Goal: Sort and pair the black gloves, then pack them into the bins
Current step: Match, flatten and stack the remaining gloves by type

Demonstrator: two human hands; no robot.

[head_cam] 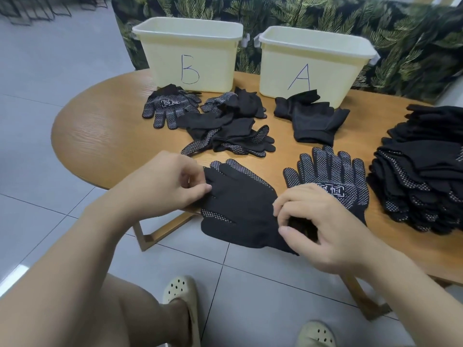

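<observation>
A pair of black gloves (240,204) lies stacked over the table's near edge, plain side up, white dots showing at the rim. My left hand (165,181) pinches its fingertip end. My right hand (318,221) pinches its cuff end. Just right of it a dotted glove (330,176) lies palm up with a white logo. Two pale yellow bins stand at the back: bin B (190,53) and bin A (313,63).
A loose heap of gloves (225,128) lies in front of bin B, with a dotted glove (170,108) at its left. Plain black gloves (310,118) lie before bin A. A tall stack of gloves (423,176) fills the right. The round wooden table (105,136) stands on grey tiles.
</observation>
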